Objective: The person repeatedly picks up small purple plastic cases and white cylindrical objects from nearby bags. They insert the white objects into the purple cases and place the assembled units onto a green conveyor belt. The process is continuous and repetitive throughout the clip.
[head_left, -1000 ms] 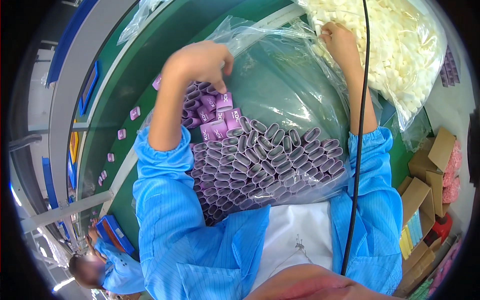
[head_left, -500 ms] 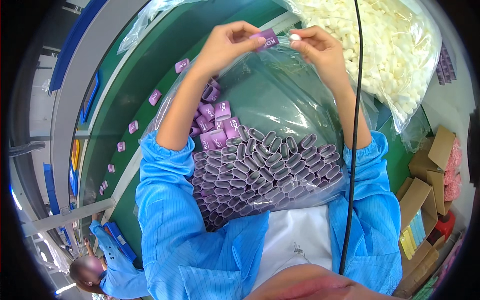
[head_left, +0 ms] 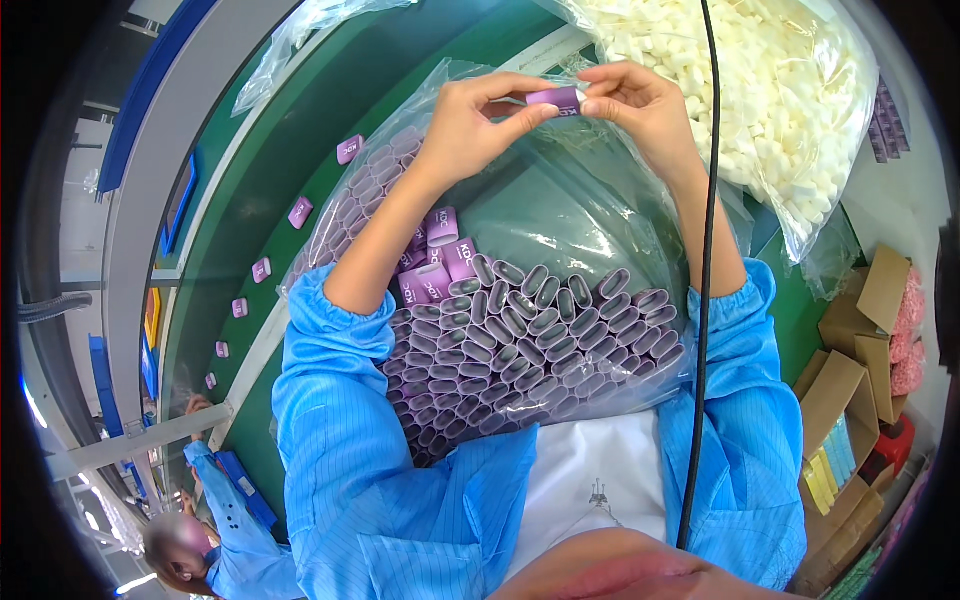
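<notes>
Between thumb and fingers, my left hand (head_left: 472, 122) pinches a purple oval sleeve (head_left: 554, 99) with pale lettering, held sideways above the clear plastic bag. My right hand (head_left: 642, 108) is closed at the sleeve's right end, fingertips against it. A small white plug (head_left: 581, 95) shows there under those fingertips; how far it sits inside the sleeve is hidden. Below my hands, many open-ended purple sleeves (head_left: 520, 320) stand packed in the clear bag near my chest. Several looser ones (head_left: 442, 228) lie on their sides by my left forearm.
A large clear bag of cream-white plugs (head_left: 720, 110) lies at the far right. Single purple sleeves (head_left: 300, 212) sit spaced along the green belt (head_left: 330, 170) on the left. A black cable (head_left: 712, 200) hangs across the view. Cardboard boxes (head_left: 835, 400) stand at right; a co-worker (head_left: 235, 550) is lower left.
My hands have come together and slightly lower. The white plug has gone from beside the sleeve to its right end. Sleeves on the belt have shifted toward the lower left.
</notes>
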`<action>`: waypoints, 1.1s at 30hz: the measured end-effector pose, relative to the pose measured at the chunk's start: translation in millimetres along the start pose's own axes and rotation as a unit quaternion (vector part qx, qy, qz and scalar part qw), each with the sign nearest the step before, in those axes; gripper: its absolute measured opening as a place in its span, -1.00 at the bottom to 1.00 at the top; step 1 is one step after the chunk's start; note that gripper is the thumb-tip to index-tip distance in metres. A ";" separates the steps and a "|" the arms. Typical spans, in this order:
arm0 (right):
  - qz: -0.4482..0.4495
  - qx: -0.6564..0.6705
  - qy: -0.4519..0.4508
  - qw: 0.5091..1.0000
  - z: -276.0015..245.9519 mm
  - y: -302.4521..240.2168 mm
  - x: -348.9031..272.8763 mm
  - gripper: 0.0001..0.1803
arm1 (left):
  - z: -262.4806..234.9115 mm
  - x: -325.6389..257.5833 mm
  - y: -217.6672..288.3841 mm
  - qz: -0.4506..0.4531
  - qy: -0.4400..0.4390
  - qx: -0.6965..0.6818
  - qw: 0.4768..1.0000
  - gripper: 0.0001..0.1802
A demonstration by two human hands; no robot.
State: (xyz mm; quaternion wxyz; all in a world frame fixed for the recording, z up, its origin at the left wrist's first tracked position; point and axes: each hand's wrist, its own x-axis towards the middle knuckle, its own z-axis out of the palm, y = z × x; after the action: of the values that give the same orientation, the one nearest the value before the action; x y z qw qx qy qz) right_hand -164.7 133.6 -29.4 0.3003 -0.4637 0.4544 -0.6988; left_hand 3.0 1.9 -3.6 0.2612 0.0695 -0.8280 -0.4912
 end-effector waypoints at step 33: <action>0.035 -0.504 -0.074 0.860 -41.9 -1.6 5.1 -0.77 | -59.3 -9.6 50.8 -0.246 -0.353 0.445 0.786 -0.61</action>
State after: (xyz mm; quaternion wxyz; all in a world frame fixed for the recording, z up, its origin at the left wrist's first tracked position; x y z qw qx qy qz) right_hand -205.3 144.9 -32.5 0.0828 -0.5859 0.7370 -0.3267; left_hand 48.1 -14.8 58.7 -0.2386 0.2014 -0.9440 -0.1065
